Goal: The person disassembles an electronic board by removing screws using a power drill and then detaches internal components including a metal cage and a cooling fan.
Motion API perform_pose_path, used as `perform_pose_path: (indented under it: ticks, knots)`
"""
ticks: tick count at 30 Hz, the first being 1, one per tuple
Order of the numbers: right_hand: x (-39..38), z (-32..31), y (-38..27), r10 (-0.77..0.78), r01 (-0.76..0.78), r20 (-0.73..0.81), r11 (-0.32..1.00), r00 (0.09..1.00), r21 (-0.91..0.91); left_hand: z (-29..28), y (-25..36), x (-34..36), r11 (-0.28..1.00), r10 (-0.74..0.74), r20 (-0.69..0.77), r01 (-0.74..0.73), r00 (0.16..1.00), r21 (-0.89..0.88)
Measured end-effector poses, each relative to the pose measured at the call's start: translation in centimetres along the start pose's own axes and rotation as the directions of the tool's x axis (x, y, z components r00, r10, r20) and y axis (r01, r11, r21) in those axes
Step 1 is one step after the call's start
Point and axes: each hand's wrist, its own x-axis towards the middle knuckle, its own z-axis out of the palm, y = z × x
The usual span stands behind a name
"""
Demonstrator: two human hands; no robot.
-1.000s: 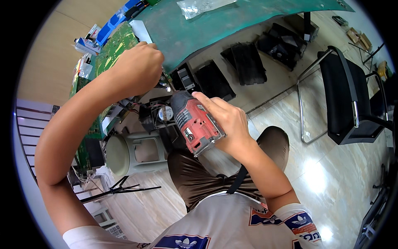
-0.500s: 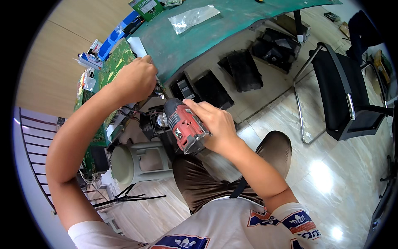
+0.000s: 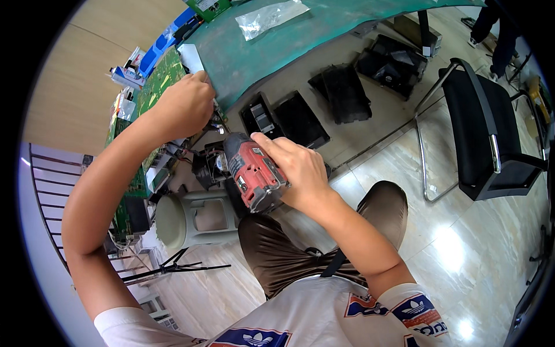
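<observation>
My right hand is wrapped round the handle of a red and black cordless drill, whose nose points up and to the left. Below and left of that nose hang cables and a black part with a round fitting. My left hand is closed at the table's corner, against the edge of a big green circuit board. What its fingers hold is hidden from view. Just beyond it stands a pale flat panel.
A green-covered table bears a clear plastic bag and blue bins. Black trays lie on the floor beneath it. Nearby are a grey stool, a tripod, a black chair and another person's legs.
My right hand and the drill have shifted slightly up and left, and my left hand slightly left. At the upper right, the other person's legs have moved, and both feet now show.
</observation>
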Motion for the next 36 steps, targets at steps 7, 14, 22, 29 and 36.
perform_pose_path:
  ticks: [7,14,22,29,36]
  knots:
    - [0.2,-0.3,-0.2,0.001,0.000,0.027,0.999,1.000,-0.050,0.4,0.7,-0.1,0.998,-0.066,-0.095,0.064,0.993,-0.023]
    - [0.5,-0.6,0.2,-0.037,0.037,0.016,0.999,0.999,0.008,0.3,0.0,-0.1,0.999,-0.052,-0.003,0.052,0.999,-0.012]
    - [-4.1,-3.0,2.0,-0.006,0.024,-0.083,0.974,0.997,0.225,0.3,0.0,-0.1,0.997,-0.060,-0.061,0.057,0.996,-0.053]
    - [-11.7,-4.3,7.7,0.068,-0.028,-0.153,0.967,0.986,0.253,-3.6,-2.0,3.9,0.918,-0.185,-0.066,0.149,0.980,-0.367]
    - [-19.3,-5.2,8.9,0.560,-0.460,0.087,0.571,0.824,0.680,1.5,-8.3,10.9,0.981,-0.132,0.068,0.140,0.989,-0.131]
